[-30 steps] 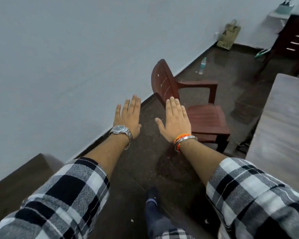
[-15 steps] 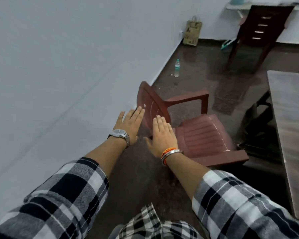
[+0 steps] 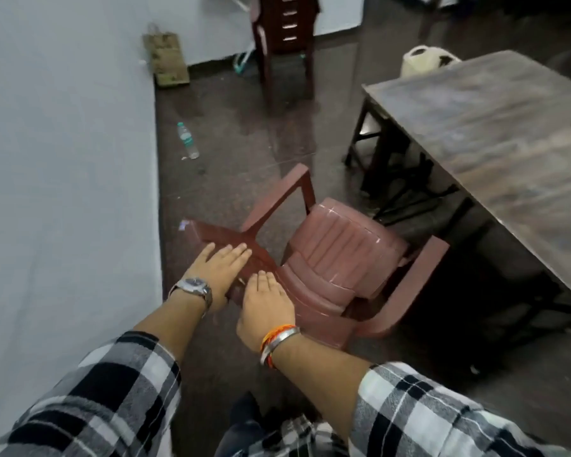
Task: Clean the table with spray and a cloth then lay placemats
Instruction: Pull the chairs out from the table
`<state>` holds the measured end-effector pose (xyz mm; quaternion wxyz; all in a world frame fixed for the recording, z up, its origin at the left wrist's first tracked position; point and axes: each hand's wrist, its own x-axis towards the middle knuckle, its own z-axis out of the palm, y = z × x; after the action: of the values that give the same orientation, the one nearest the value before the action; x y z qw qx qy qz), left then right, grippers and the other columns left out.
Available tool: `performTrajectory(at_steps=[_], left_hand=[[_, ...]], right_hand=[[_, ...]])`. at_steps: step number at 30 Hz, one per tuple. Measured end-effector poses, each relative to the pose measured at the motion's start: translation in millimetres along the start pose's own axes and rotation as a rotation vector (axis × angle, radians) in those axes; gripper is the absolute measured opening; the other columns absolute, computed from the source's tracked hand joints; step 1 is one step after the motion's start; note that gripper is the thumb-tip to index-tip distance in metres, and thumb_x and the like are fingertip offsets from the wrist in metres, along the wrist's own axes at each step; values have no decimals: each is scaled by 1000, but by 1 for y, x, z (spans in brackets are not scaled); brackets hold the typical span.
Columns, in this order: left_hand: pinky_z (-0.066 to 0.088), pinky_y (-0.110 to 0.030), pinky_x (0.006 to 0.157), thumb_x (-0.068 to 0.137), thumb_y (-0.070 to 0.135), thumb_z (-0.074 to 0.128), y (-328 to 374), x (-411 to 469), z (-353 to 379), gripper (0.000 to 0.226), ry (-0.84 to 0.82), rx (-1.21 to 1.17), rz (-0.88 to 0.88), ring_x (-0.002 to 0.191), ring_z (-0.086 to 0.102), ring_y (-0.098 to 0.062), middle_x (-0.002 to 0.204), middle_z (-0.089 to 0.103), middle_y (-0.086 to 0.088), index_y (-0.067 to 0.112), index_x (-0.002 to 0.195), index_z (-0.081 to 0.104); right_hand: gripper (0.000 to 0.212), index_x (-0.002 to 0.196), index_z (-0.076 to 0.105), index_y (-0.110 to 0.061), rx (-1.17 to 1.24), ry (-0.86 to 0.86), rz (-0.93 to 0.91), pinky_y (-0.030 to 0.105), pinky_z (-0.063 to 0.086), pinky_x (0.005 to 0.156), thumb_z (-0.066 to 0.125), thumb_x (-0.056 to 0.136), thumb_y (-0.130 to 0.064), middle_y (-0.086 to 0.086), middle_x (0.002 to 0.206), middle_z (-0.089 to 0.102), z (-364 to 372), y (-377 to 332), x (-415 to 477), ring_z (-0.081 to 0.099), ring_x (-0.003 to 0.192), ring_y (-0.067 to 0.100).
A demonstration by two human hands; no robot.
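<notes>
The left hand [image 3: 220, 270] is spread flat, palm down, fingers straight, over the top edge of the backrest of a reddish-brown plastic chair [image 3: 337, 258]; it grips nothing, and I cannot tell whether it touches the plastic or hovers just above it. The right hand [image 3: 266, 308] is likewise open and empty, fingers extended, close beside the left and over the lower part of the backrest. A watch sits on the left wrist, bangles and thread on the right, and checked sleeves cover both forearms.

The chair stands on the dark floor [image 3: 231, 133] between the pale wall [image 3: 63, 159] and the table, its seat turned toward the table. The tabletop [image 3: 508, 136], grey wood-grain, lies to the right and is well apart from both hands; the part in view carries nothing.

No spray bottle, cloth or placemat is visible anywhere. A small water bottle [image 3: 188, 140] lies by the wall, a paper bag [image 3: 165, 57] leans further back, and a second dark chair [image 3: 284, 34] stands at the far end.

Judging from this, the task has barely begun: no wiping, no spraying, no mats laid. Everything remains to do, starting with finding the supplies.
</notes>
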<state>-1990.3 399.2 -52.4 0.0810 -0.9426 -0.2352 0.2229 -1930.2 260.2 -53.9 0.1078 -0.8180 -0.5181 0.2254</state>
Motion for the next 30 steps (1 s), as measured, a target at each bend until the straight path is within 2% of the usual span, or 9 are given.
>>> performTrajectory(at_steps=[3, 7, 12, 16, 23, 25, 27, 28, 30], left_hand=[[3, -41, 120, 86, 31, 56, -33, 26, -1, 87, -34, 65, 175, 146, 19, -14, 162, 9, 4, 28, 154, 2], [15, -41, 117, 85, 36, 53, -50, 47, -3, 80, -11, 69, 314, 134, 41, -15, 152, 37, 8, 34, 153, 10], [15, -45, 116, 81, 34, 54, -67, 115, -45, 72, 73, 104, 430, 123, 52, -15, 129, 60, 7, 38, 148, 27], [16, -45, 114, 78, 33, 58, -62, 151, -67, 44, 109, 159, 500, 118, 54, -11, 117, 65, 13, 38, 122, 57], [21, -45, 111, 79, 30, 46, -24, 204, -82, 40, 129, 171, 752, 114, 59, -17, 116, 67, 8, 26, 115, 63], [29, -48, 106, 72, 31, 48, -14, 222, -79, 38, 189, 171, 846, 103, 65, -18, 104, 71, 7, 25, 104, 68], [41, -50, 97, 66, 31, 60, -2, 235, -84, 27, 219, 198, 899, 89, 69, -16, 89, 73, 10, 27, 91, 70], [40, -50, 97, 68, 30, 62, 5, 240, -88, 26, 220, 206, 928, 92, 68, -16, 92, 72, 9, 27, 93, 69], [27, -50, 108, 83, 26, 54, 19, 246, -92, 30, 174, 214, 950, 112, 59, -19, 114, 67, 6, 24, 111, 63]], right_hand=[[67, 144, 31, 4, 9, -18, 190, 46, 33, 112, 51, 89, -28, 25, 147, 37, -3, -15, 23, 36, 136, 38], [33, 119, 56, -5, 87, -4, 291, 43, 50, 83, 47, 91, -20, 16, 118, 63, -16, -24, 29, 62, 104, 38], [27, 112, 61, -7, 61, 177, 399, 39, 47, 74, 45, 93, -19, 14, 111, 66, -54, -17, 68, 64, 99, 38], [26, 113, 58, -5, -11, 199, 429, 42, 48, 73, 41, 95, -12, 15, 110, 66, -74, 1, 83, 63, 98, 40], [29, 115, 54, -4, -31, 163, 621, 43, 50, 76, 37, 92, -4, 15, 112, 67, -74, 42, 96, 64, 102, 39], [23, 93, 65, -6, -44, 159, 674, 40, 52, 55, 49, 77, -1, 12, 83, 71, -84, 51, 101, 70, 72, 37], [14, 67, 66, -12, -135, 160, 747, 32, 42, 32, 61, 56, -6, 6, 54, 64, -84, 60, 100, 64, 42, 28], [15, 74, 67, -10, -90, 104, 752, 32, 41, 36, 59, 63, -5, 7, 61, 67, -86, 66, 101, 66, 48, 30], [25, 104, 61, -6, -58, 123, 771, 37, 42, 55, 44, 86, -3, 12, 94, 70, -79, 80, 101, 70, 82, 36]])
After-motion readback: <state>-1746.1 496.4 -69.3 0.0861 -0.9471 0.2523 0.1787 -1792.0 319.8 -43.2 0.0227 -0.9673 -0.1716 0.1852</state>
